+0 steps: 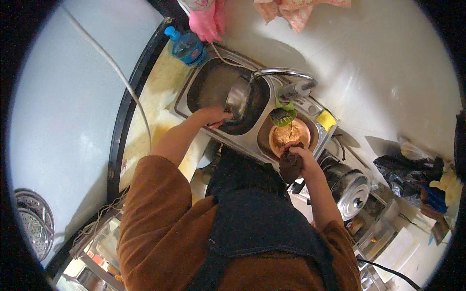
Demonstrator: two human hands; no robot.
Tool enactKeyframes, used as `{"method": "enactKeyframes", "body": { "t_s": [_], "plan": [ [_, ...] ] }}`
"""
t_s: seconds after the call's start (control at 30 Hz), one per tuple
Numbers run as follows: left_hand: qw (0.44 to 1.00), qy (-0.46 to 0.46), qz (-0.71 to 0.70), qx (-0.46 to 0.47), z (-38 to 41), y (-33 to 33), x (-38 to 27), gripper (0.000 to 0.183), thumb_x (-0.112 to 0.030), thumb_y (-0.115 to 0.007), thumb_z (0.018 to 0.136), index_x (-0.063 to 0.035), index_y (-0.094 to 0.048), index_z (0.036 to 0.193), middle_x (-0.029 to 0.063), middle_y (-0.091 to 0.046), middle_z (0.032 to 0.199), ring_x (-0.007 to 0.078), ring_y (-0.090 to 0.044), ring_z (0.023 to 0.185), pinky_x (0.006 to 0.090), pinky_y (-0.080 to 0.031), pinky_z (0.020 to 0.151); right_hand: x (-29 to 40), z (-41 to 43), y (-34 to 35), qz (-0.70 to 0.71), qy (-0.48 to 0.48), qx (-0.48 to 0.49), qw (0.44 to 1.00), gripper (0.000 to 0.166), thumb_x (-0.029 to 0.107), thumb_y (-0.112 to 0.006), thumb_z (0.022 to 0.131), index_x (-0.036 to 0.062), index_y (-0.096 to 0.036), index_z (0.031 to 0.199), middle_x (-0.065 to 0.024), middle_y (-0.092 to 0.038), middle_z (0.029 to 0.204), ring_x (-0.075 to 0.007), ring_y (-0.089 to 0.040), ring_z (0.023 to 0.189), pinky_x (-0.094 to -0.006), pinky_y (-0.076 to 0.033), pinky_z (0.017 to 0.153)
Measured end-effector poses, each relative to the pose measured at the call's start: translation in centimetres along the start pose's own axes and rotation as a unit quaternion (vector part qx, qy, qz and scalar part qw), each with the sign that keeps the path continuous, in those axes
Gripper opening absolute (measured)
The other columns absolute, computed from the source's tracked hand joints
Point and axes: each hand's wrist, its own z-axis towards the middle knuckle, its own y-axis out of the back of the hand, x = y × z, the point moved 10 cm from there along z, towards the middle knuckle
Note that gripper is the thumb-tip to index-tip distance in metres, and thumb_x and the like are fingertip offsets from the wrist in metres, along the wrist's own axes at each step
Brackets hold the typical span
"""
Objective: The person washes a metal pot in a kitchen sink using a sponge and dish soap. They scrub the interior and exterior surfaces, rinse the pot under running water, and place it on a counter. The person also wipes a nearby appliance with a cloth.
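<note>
In the left basin of a steel double sink, my left hand grips the near edge of a metal pan, which is tilted on its side. The spout of the chrome faucet reaches over that pan. My right hand holds a bunched dark brown cloth at the near rim of a round pinkish bowl. The bowl stands in the right basin with light, wet-looking contents. Over its far rim sits a green sink strainer with dark bits in it.
A yellow sponge lies on the sink's right edge. At the back left stands a blue-capped plastic bottle near hanging pink rubber gloves. To the right are a large lidded pot and black plastic bags. Peach cloths hang above.
</note>
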Motion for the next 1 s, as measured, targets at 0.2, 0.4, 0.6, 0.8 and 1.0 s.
{"method": "enactKeyframes", "body": {
  "t_s": [0.2, 0.4, 0.6, 0.8, 1.0],
  "plan": [
    [0.889, 0.053, -0.454, 0.015, 1.0, -1.3, -3.3, 0.035, -0.033, -0.061, 0.102, -0.0087, -0.057, 0.078, 0.0044, -0.054, 0.061, 0.0166, -0.049, 0.048, 0.0328, -0.04, 0.046, -0.2, -0.6, 0.3, -0.004, 0.015, -0.032, 0.999, 0.025, 0.013, -0.07, 0.087, 0.0038, -0.066, 0.11, -0.0127, -0.072, 0.103, -0.0265, -0.071, 0.094, -0.0396, -0.059, 0.087],
    [0.755, 0.059, -0.649, 0.076, 3.3, -2.2, -5.4, 0.024, -0.029, -0.06, 0.103, -0.0088, -0.053, 0.094, 0.0013, -0.052, 0.069, 0.0108, -0.049, 0.054, 0.0271, -0.04, 0.046, -0.8, -0.4, 0.4, -0.013, 0.023, -0.032, 0.999, 0.022, 0.01, -0.07, 0.087, 0.0032, -0.068, 0.108, -0.0128, -0.072, 0.103, -0.0263, -0.071, 0.094, -0.0395, -0.059, 0.086],
    [0.661, 0.052, -0.746, 0.059, 3.9, -2.2, -6.0, 0.027, -0.033, -0.051, 0.108, -0.0078, -0.052, 0.096, 0.0021, -0.049, 0.069, 0.012, -0.045, 0.053, 0.0268, -0.039, 0.045, -1.5, -0.6, 1.3, -0.009, 0.018, -0.063, 0.998, 0.021, 0.01, -0.069, 0.088, 0.0029, -0.068, 0.108, -0.013, -0.072, 0.103, -0.0266, -0.07, 0.096, -0.04, -0.058, 0.087],
    [0.811, 0.025, -0.582, -0.055, 2.7, -1.5, -4.9, 0.031, -0.032, -0.049, 0.108, -0.0057, -0.055, 0.094, 0.0067, -0.053, 0.072, 0.0155, -0.049, 0.056, 0.0308, -0.04, 0.045, -1.7, 0.2, 1.8, -0.023, 0.026, -0.049, 0.998, 0.02, 0.01, -0.068, 0.087, 0.0022, -0.067, 0.105, -0.0125, -0.072, 0.102, -0.0262, -0.07, 0.096, -0.04, -0.057, 0.087],
    [0.988, -0.043, -0.058, -0.136, 4.2, 0.2, 1.4, 0.028, -0.029, -0.055, 0.102, -0.0034, -0.066, 0.102, 0.0194, -0.066, 0.08, 0.0375, -0.064, 0.068, 0.0492, -0.053, 0.062, -1.6, 0.8, 0.8, -0.039, 0.025, -0.023, 0.999, 0.019, 0.012, -0.066, 0.088, 0.0013, -0.068, 0.103, -0.0129, -0.072, 0.101, -0.0257, -0.069, 0.095, -0.0395, -0.057, 0.088]
  ]
}}
